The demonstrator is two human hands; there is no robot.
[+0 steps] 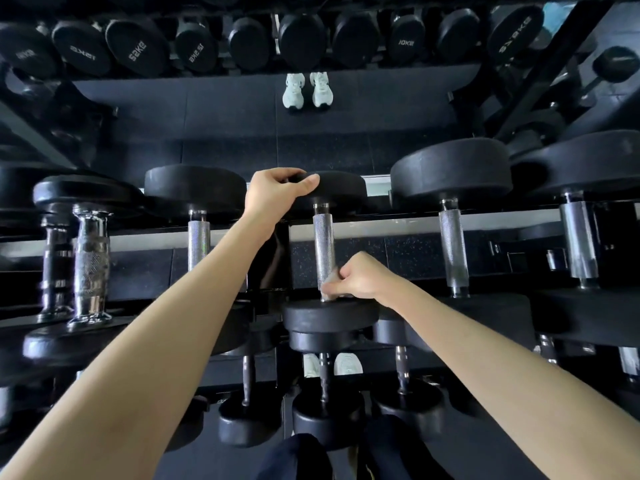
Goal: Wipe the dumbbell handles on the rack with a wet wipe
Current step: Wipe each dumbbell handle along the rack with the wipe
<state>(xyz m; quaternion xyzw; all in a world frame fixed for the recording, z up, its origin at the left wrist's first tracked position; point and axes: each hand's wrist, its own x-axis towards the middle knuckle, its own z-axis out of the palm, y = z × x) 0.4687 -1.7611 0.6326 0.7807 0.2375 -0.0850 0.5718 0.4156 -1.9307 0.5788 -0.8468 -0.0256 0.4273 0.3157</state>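
Right hand (pixel 360 277), nearer, pinched wet wipe (pixel 329 289) round handle (pixel 323 244) at its near end, on rack (pixel 502 220); handle ran away toward far head (pixel 341 188), gripped by left hand (pixel 277 190).

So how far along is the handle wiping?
Already done: no handle visibly shows it. In hand: the right hand holds the wet wipe against the near end of the middle handle while the left hand grips that dumbbell's far head. Left: perhaps the neighbouring handles.
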